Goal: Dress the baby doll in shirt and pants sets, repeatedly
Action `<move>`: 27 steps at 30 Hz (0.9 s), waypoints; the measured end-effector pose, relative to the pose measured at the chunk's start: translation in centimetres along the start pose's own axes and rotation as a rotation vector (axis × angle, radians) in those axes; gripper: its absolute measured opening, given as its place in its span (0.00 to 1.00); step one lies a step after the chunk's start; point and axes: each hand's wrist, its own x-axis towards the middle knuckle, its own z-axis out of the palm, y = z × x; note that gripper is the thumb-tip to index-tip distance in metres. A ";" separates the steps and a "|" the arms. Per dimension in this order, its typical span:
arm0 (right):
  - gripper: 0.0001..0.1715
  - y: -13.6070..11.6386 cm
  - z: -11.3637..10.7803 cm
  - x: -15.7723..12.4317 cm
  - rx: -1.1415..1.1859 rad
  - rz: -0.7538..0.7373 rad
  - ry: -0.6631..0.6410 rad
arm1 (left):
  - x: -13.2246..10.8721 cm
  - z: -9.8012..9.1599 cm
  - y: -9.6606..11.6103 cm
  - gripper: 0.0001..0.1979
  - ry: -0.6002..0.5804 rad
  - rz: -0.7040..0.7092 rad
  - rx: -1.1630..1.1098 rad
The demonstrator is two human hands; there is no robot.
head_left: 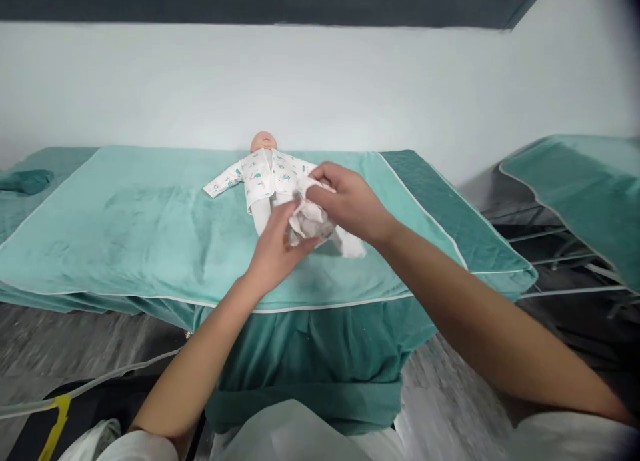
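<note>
A baby doll (263, 171) in a white printed top lies on its back on a teal towel (125, 227), head toward the wall. Both my hands are over its lower body, holding a bunched white cloth (313, 221). My left hand (275, 247) grips the cloth from below, fingers curled. My right hand (350, 204) pinches it from above. The doll's legs are mostly hidden behind the cloth and my hands.
The towel covers a bed with a darker teal cover (450, 207) against a white wall. A second teal-covered bed (580, 194) stands at the right across a narrow gap. A clear tube (100, 381) and a yellow strap (55, 421) lie at the lower left.
</note>
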 end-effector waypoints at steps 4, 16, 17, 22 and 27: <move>0.11 -4.9 -1.3 2.6 0.023 -0.080 -0.230 | 3.2 -3.8 2.7 0.09 0.298 -0.029 -0.021; 0.23 -10.2 -8.1 3.2 -0.025 -0.124 -0.523 | 5.5 -11.1 9.4 0.25 0.404 0.232 0.242; 0.21 -10.4 -8.2 2.9 -0.004 -0.124 -0.521 | 5.4 -11.5 9.9 0.25 0.359 0.253 0.253; 0.09 -10.8 -8.0 2.2 -0.196 -0.204 -0.361 | 5.5 -12.8 11.9 0.25 0.307 0.289 0.193; 0.12 -11.3 -6.3 1.6 -0.035 -0.154 -0.217 | 5.1 -12.5 13.7 0.23 0.201 0.231 0.208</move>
